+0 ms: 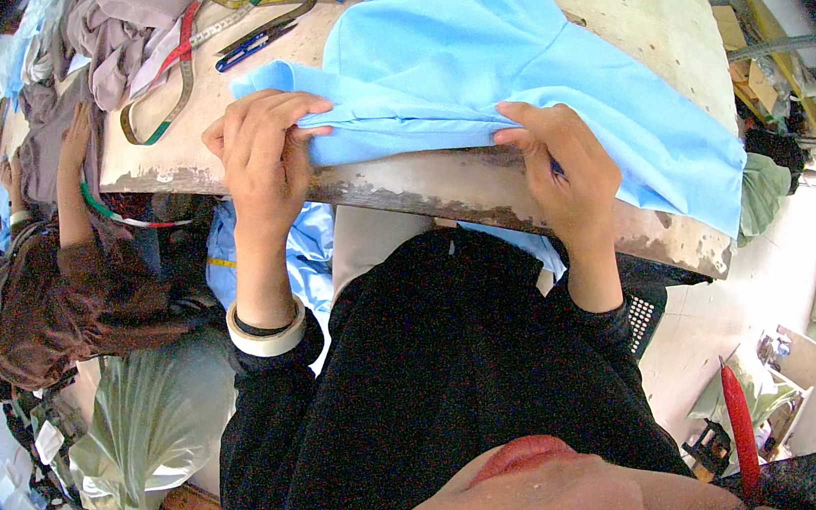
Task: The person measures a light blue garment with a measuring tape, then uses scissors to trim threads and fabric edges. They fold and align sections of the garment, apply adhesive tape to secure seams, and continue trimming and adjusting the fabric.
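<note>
Left fingers: your left hand (264,160) pinches the folded edge of the blue cloth (464,37) – the thumb and fingers close on it from two sides, with the other fingers bent close together.
Right fingers: your right hand (570,161) pinches the same edge farther right, thumb against pointing finger. The rest curl under, and you can't see their tips well.
Blue cloth: it lies on the table near the front edge, under and between your hands. The part between them makes a long fold with small creases. The rest spreads out behind it and to the right, where a corner hangs near the table's end.
Table: the table (651,46) is pale on top, and its front edge is worn and dark in spots.
Left wrist: a white ring (270,342) goes around it, by the cuff of your black top (419,354).
Past the fold: blue snips (256,48) lie on the table, near a bendy measuring tape (174,110).
Far left: grey-brown cloth (106,32) is heaped up, and a co-worker's hand (76,140) rests on some of it.
Under the table: more light blue stuff (306,244) hangs near your left arm – a pale green sheet (150,415) is lower down, to the left.
</note>
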Tool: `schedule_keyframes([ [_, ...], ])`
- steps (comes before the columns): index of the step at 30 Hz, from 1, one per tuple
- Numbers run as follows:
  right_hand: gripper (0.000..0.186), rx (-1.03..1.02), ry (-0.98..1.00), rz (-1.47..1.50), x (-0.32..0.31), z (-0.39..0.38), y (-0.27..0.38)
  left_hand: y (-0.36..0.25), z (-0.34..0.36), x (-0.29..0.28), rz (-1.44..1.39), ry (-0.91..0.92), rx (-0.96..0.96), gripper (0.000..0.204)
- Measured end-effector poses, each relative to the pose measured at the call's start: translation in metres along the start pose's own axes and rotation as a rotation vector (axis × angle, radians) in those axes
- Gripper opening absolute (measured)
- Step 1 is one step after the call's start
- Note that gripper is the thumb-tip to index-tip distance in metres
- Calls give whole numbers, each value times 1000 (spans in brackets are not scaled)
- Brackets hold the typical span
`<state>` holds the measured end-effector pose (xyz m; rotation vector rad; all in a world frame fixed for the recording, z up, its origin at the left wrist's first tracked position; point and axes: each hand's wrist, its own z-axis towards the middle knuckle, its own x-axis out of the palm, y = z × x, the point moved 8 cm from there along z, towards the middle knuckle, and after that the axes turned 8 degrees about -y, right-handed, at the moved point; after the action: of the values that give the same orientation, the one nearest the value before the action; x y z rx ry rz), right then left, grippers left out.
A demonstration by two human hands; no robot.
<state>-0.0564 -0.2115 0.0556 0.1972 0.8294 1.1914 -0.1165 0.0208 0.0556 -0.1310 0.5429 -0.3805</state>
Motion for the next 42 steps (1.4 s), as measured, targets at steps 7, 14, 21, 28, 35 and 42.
schedule_keyframes([
  [7,36,-170,-78,-41,-2,-3,4,8,-10,-10,-65,-31,12,34],
  [14,33,-75,46,-49,7,-7,-8,-24,-7,-24,53,-87,30,15],
  [21,22,-9,-21,-11,6,-9,-10,-107,-19,31,-179,111,-96,30],
  [28,18,-36,10,42,4,-11,-8,-80,-17,59,-136,155,-61,30],
  [35,16,-30,-30,63,7,-12,-7,-77,-14,63,-100,196,-3,26],
  [42,17,-88,-15,4,-1,-11,-3,-81,-9,62,-120,194,39,23],
])
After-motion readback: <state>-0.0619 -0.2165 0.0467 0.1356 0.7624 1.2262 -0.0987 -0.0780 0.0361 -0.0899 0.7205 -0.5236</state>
